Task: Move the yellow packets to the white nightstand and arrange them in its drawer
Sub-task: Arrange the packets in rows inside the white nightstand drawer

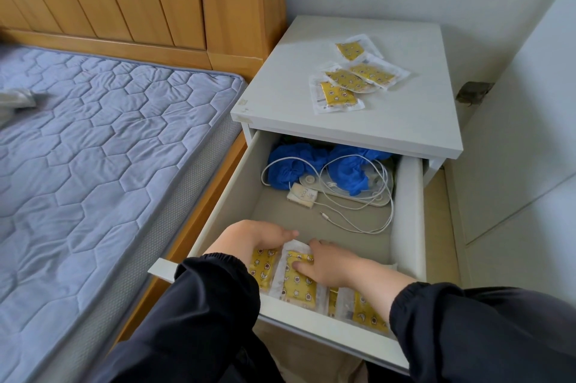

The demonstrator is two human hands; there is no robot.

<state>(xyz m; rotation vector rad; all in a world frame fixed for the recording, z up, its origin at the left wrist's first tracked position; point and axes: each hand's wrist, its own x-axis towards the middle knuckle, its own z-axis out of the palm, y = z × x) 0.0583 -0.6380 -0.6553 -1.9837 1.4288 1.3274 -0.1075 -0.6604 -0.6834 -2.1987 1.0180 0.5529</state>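
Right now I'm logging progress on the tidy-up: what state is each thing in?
Drawer: pulled open.
Packets on nightstand top: four, loosely overlapping.
Packets in drawer: side by side at the front.
Left hand: on a packet.
Right hand: pressing a packet.
White cable: loosely coiled.

The person's right hand (pixel 330 264) and dark sleeve cover much of the yellow star-printed packets (pixel 296 283) at the white drawer's front (pixel 327 329); their count is unclear.
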